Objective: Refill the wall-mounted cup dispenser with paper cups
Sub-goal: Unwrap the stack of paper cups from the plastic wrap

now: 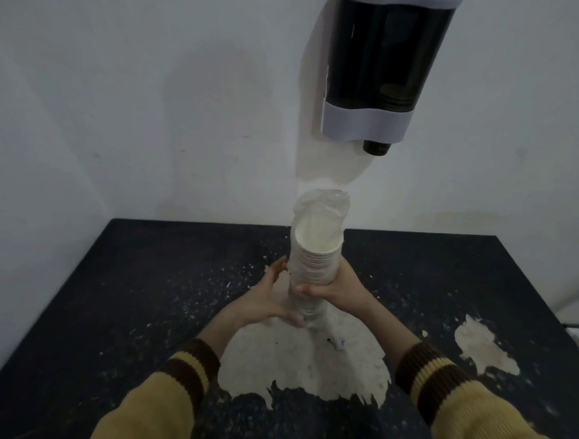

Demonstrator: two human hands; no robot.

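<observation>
Both hands clasp one tall stack of paper cups [314, 263] standing upright in its clear plastic sleeve [324, 204]: the left hand [272, 299] wraps the stack low down, the right hand [336, 286] closes on it just higher, on the other side. Above the grip, well apart, one dark wall-mounted cup dispenser [382, 65] hangs. Beneath the hands lies one dark speckled table [115, 295].

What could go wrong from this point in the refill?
The stack of paper cups is tall, still in its plastic sleeve, and gripped only low down by the left hand and right hand; it could buckle or spill. The dispenser hangs well above, so lifting is awkward.
</observation>
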